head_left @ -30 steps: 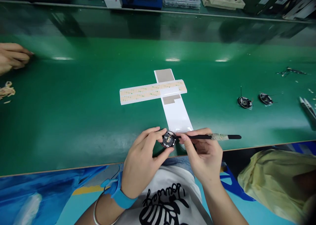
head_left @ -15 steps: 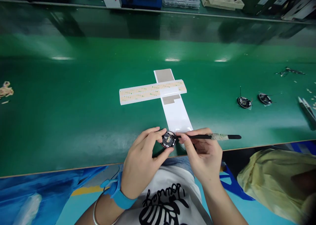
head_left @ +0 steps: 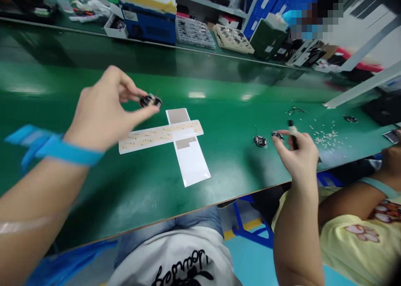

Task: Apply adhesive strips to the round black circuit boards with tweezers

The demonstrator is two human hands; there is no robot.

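My left hand [head_left: 103, 106] is raised over the green bench, pinching a small round circuit-board module [head_left: 150, 101] between thumb and fingers. On the right, my right hand [head_left: 296, 150] is closed around a slim black tool [head_left: 293, 134] with a pale wrapped section; its working tip is hidden. Just by the right thumb and forefinger lies another round module [head_left: 277, 135], partly covered; I cannot tell whether they touch it. A similar module [head_left: 260, 141] with a thin wire lies to its left. Between my hands, a strip of small stickers [head_left: 147, 138] crosses a white backing sheet [head_left: 192, 164].
Small pale scraps [head_left: 327, 135] are scattered on the right of the bench [head_left: 225, 164]. A blue box [head_left: 148, 24], a clear tray [head_left: 194, 31] and a beige tray [head_left: 233, 38] line the back shelf. A co-worker's arm [head_left: 344, 202] is close at the right.
My hands have parted: the left carried its module up and left, the right moved right with the black tool toward the modules on the bench. The view has turned and tilted up.
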